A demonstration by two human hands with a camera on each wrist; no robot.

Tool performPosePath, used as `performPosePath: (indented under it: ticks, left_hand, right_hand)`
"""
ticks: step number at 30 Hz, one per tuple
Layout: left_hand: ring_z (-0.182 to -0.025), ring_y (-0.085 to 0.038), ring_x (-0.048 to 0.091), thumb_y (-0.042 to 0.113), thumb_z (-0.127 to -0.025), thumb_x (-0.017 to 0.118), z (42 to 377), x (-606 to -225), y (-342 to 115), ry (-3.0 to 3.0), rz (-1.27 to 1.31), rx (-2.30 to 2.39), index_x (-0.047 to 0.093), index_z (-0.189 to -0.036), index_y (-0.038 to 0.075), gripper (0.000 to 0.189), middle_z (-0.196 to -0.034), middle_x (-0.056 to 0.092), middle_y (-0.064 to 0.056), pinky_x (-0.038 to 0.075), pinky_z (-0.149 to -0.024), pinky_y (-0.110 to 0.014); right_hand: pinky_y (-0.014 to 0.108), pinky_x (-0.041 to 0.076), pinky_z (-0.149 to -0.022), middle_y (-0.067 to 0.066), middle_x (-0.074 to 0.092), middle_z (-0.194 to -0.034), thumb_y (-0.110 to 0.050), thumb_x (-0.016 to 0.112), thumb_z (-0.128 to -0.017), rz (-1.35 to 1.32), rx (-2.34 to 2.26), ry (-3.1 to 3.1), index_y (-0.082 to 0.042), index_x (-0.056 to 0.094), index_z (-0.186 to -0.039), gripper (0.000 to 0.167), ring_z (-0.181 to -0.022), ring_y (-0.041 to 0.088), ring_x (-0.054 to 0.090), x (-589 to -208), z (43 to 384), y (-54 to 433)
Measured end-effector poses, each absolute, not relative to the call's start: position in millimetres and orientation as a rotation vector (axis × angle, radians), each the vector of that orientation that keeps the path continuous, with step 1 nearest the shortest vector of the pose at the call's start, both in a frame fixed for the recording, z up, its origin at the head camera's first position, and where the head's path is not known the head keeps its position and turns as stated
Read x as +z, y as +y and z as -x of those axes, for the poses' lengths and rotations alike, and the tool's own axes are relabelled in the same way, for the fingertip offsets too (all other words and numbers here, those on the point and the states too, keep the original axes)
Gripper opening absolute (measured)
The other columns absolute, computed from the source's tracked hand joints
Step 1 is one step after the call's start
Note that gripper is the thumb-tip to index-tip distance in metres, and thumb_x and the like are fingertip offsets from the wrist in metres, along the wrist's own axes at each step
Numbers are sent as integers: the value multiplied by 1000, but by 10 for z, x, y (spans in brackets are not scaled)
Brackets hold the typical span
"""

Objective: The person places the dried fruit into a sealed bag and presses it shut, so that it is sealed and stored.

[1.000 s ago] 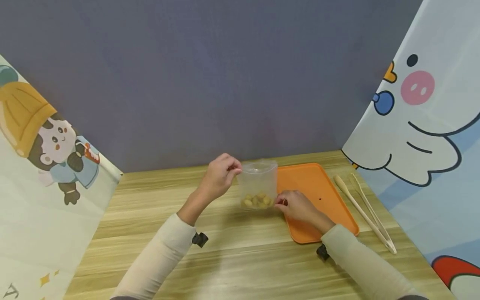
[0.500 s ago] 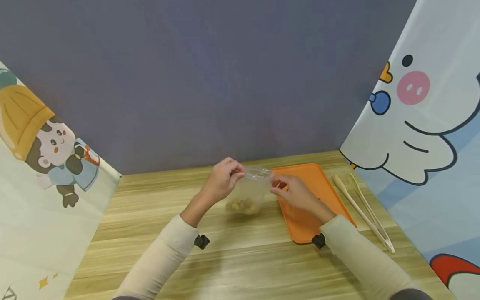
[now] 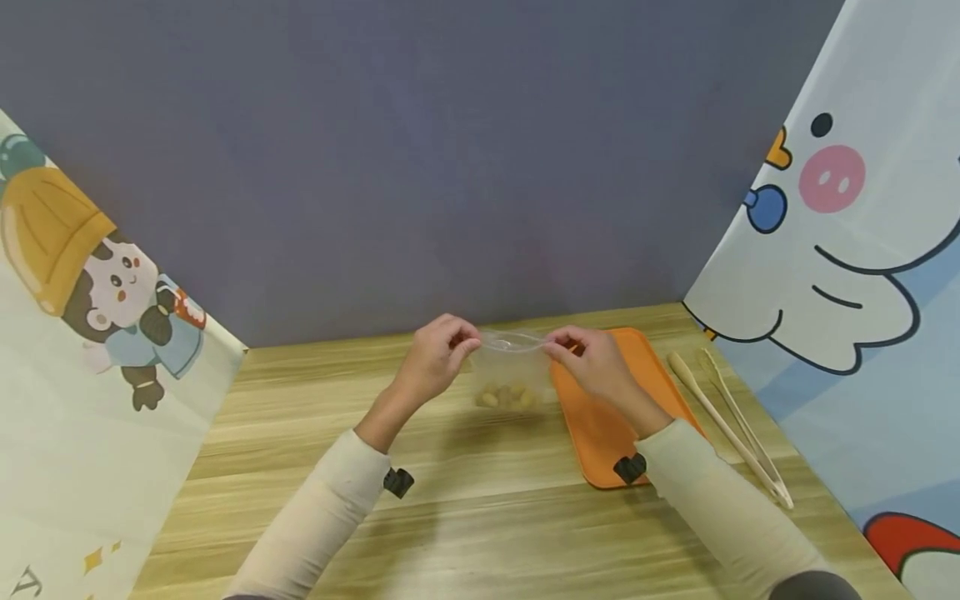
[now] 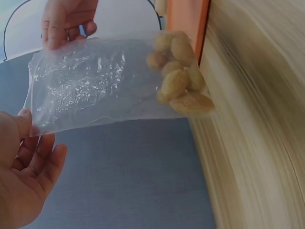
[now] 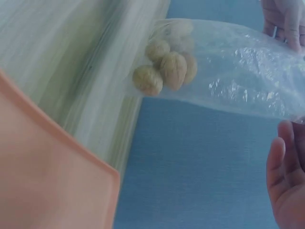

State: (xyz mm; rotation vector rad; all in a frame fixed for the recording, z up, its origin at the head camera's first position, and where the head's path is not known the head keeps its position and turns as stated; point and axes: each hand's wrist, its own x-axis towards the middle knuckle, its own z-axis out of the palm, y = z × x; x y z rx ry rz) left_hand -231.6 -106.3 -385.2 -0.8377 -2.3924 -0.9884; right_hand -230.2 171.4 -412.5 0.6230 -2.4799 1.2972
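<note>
A clear zip bag [image 3: 510, 367] hangs upright by its top edge over the table, left of the orange tray [image 3: 600, 437]. Several walnuts [image 4: 175, 83] lie gathered at its bottom, most plainly seen in the wrist views. My left hand [image 3: 438, 354] pinches the bag's upper left corner between thumb and fingers. At the upper right corner, my right hand [image 3: 594, 358] pinches the plastic. The mouth edge stretches between the two hands, with a slight gap showing between its two sides in the head view.
Long pale tongs [image 3: 738, 433] lie on the wooden table [image 3: 330, 483] to the right of the tray. A grey panel [image 3: 465, 167] rises behind the table, and printed cartoon panels stand at both sides.
My right hand has gone up from the bag's lower right corner to pinch its upper right corner. The bag swung left, then came back toward the middle. My left hand kept its grip.
</note>
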Motion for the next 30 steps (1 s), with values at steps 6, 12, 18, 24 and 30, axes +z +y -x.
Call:
performPosePath:
  ticks: [6,12,18,24,30]
  left_hand:
    - [-75,-13,58,14,-96,70,2342,-3897,-1083,-2430,810,-1017,71,-95,8,6,-86,66,-5,52,-66,-27]
    - [-79,-15,64,13,-96,70,2346,-3964,-1095,-2495,821,-1175,66,-111,4,18,-91,69,-7,56,-71,-27]
    - [-85,-18,68,12,-96,70,2341,-4061,-1118,-2547,827,-1232,66,-117,1,24,-95,71,-9,60,-76,-29]
    - [-78,-15,65,12,-96,69,2350,-4128,-1118,-2535,771,-1217,71,-101,4,10,-89,71,-7,57,-70,-25]
    - [-76,-11,63,14,-96,70,2335,-4128,-1118,-2508,719,-1222,73,-97,7,8,-88,71,-4,54,-67,-22]
  right_hand:
    - [23,48,-53,4,76,-82,-26,72,-96,-608,1236,-2450,-14,79,-99,14,-61,16,60,-4052,2305,1711]
    - [24,51,-54,1,76,-81,-21,74,-94,-632,1212,-2430,-14,79,-96,9,-61,17,62,-4022,2286,1723]
    - [24,51,-54,1,76,-81,-19,75,-93,-660,1217,-2409,-13,79,-95,8,-59,12,61,-4050,2296,1738]
    - [23,51,-55,0,77,-83,-22,74,-94,-638,1231,-2412,-13,79,-97,11,-61,8,60,-4067,2302,1748]
    - [23,50,-56,1,76,-83,-24,72,-95,-602,1281,-2428,-15,79,-98,11,-62,7,59,-4100,2318,1761]
